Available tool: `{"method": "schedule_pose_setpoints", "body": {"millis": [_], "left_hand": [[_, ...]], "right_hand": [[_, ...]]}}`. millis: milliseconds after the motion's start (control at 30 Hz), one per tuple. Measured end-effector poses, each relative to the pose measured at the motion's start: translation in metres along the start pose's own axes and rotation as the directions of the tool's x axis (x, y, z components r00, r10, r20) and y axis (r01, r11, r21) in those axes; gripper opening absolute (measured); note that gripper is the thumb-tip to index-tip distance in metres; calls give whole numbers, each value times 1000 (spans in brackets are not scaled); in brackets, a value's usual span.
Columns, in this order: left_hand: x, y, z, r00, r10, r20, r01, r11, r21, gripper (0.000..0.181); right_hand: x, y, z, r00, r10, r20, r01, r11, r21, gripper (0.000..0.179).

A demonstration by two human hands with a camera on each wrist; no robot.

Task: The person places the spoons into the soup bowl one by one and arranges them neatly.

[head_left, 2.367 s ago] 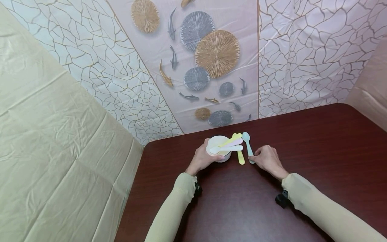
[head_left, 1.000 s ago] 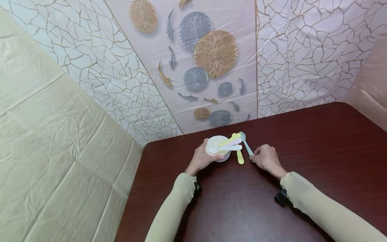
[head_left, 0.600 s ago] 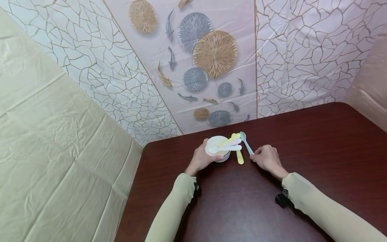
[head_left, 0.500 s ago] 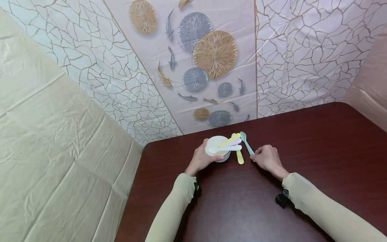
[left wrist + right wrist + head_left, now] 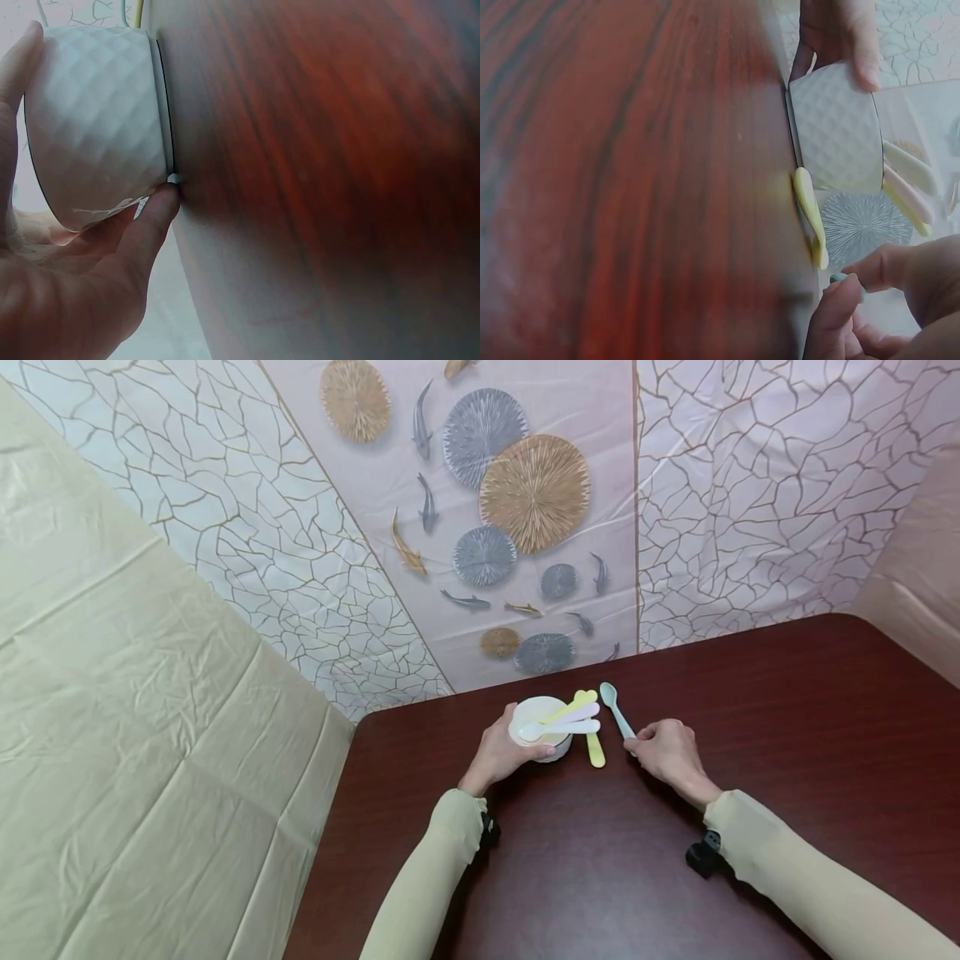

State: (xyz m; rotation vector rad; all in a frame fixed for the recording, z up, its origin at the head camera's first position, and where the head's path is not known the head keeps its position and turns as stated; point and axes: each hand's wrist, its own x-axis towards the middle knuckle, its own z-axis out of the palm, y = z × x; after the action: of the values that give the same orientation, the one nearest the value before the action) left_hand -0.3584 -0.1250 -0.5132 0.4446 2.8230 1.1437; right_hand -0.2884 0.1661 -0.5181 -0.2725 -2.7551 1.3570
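My left hand [image 5: 498,753] grips a white bowl [image 5: 531,710] with a quilted outer wall [image 5: 97,120], thumb on the near side and fingers round the far side. Across its rim lean a white spoon [image 5: 573,727], a pale pink spoon [image 5: 587,712] and a yellow spoon [image 5: 564,712], handles pointing right. Just right of the bowl, a second yellow spoon [image 5: 596,752] lies on the table. My right hand [image 5: 669,753] pinches the handle end of a pale blue-green spoon [image 5: 619,718] between thumb and index finger; its scoop points away. In the right wrist view only that spoon's handle tip [image 5: 838,277] shows.
The dark red-brown table [image 5: 585,860] ends at a back edge close behind the bowl. Beyond it hangs a patterned cloth [image 5: 555,602], with a plain beige cloth [image 5: 165,710] on the left. A black wrist camera [image 5: 702,853] sits under the right sleeve.
My right hand has shifted slightly right with the blue-green spoon, whose scoop now stands apart from the yellow spoon ends. My left hand and the bowl stay in place.
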Motion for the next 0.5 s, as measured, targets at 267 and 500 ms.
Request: {"method": "schedule_pose_setpoints", "body": {"millis": [267, 500], "left_hand": [[-1, 0, 0, 1000, -6, 3, 6, 1000, 3, 109], [-1, 1, 0, 1000, -10, 0, 10, 1000, 5, 108]], "right_hand": [[-2, -1, -1, 1000, 16, -10, -16, 1000, 23, 28], [-3, -3, -5, 1000, 27, -12, -26, 996, 86, 27]]}}
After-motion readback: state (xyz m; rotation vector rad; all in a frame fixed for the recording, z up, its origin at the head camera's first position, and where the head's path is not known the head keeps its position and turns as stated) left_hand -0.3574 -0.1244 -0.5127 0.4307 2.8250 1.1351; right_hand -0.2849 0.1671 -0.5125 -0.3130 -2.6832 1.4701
